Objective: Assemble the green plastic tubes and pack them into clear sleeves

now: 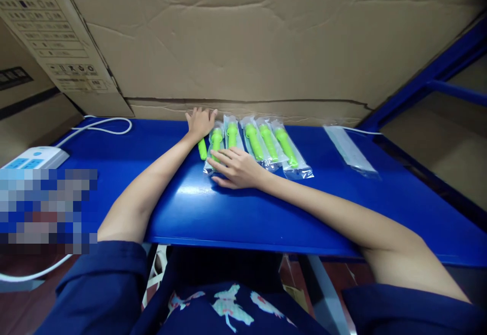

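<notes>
My left hand (201, 123) lies at the back of the table with its fingers spread. From under it sticks out the lower end of a bright green stick-shaped thing (203, 149) with no bag visible around it; its top is hidden. My right hand (239, 168) rests palm down, fingers stretched over the lower part of a clear bag with a green stick (216, 137) inside. Beside it, a second bagged green stick (232, 134) is partly covered by that hand. More bagged green sticks (253, 142) lie to the right in a slanted row.
A flat clear packet (350, 149) lies on the blue table (190, 218) at the right. At the left are a white power strip (41, 158) and its looped cable (114, 126). Cardboard (228, 45) walls the back; a blue metal frame (429, 78) stands at the right.
</notes>
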Available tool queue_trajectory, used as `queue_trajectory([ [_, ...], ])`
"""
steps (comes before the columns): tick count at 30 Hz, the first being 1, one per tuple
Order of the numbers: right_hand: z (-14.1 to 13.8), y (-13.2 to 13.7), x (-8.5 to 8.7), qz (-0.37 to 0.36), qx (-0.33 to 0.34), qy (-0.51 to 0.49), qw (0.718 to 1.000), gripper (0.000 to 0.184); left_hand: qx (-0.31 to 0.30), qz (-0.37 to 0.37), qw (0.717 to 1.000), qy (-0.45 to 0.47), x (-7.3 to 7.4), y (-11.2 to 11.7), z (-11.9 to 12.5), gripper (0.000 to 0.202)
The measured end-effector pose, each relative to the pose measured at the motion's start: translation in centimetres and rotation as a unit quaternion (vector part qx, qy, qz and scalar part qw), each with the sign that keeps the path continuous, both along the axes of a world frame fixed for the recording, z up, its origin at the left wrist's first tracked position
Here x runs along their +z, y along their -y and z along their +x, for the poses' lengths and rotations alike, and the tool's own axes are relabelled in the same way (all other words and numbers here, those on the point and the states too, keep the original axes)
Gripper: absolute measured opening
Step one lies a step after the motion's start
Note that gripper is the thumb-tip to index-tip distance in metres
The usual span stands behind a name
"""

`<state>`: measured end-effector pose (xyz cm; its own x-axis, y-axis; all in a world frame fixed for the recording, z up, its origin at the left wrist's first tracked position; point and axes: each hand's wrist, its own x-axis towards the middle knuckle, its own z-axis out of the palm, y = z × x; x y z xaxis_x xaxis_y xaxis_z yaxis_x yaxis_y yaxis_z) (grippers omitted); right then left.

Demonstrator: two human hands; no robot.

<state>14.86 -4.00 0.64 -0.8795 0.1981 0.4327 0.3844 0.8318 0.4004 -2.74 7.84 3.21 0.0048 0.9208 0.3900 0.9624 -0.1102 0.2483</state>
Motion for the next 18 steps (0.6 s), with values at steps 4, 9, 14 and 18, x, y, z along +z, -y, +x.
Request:
queue_trajectory([
  [4,-0.4,0.3,-0.3,-0.073,-0.052,0.009,0.996,0.048,0.009,0.005,1.0,0.02,0.0,0.1,-0.1,0.05],
  [9,-0.3,0.1,-0.3,-0.123,-0.08,-0.009,0.989,0.05,0.026,-0.01,0.999,0.026,-0.1,0.0,0.0,0.046],
  [14,-0.3,0.2,-0.5,-0.126,-0.123,-0.006,0.984,0.058,0.04,-0.022,0.999,0.024,0.0,0.0,0.0,0.046],
  [18,0.3,-0.3,0.5,-0.116,-0.115,-0.008,0.987,0.062,0.044,-0.038,0.998,0.018,0.0,-0.2,0.0,0.049],
])
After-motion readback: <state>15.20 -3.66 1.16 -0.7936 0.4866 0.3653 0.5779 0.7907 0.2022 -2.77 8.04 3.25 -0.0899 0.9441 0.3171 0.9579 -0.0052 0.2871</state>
